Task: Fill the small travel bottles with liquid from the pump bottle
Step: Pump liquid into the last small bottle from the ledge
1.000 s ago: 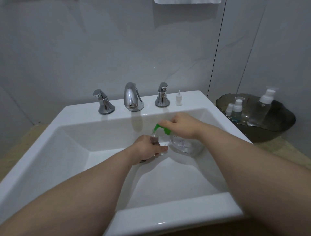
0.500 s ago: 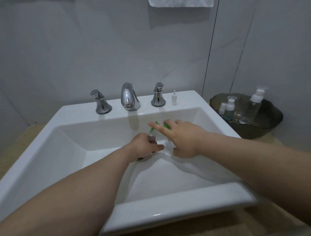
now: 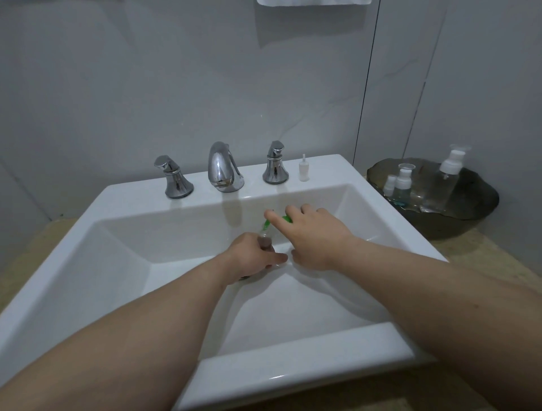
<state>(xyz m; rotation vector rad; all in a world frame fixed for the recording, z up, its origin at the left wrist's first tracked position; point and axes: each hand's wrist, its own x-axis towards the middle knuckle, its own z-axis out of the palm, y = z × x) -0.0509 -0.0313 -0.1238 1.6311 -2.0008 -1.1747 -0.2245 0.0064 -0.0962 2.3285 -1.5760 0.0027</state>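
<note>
Head view: in the middle of the frame both hands reach into the white sink point(image 3: 387, 337). The left hand point(image 3: 252, 259) is curled round a small clear travel bottle point(image 3: 263, 233), gripping it just above the basin floor, so that only the bottle's neck shows over the fingers. Just to its right the right hand point(image 3: 318, 237) lies over the pump bottle point(image 3: 285, 218), fingers stretched out fairly straight and resting on the green pump head. The rest of that bottle is hidden beneath the palm. The green spout points down at the travel bottle's mouth. The 2 hands nearly touch at the thumbs.

On the sink's rear ledge stand a chrome faucet point(image 3: 224, 168), 2 chrome handles point(image 3: 173, 179) point(image 3: 275, 164) and a small white cap point(image 3: 304, 170). At the right edge a dark tray point(image 3: 457, 227) on the beige bench point(image 3: 487, 261) carries 3 clear bottles with white tops point(image 3: 402, 183). A white towel point(image 3: 313, 2) shows at the top of the frame
</note>
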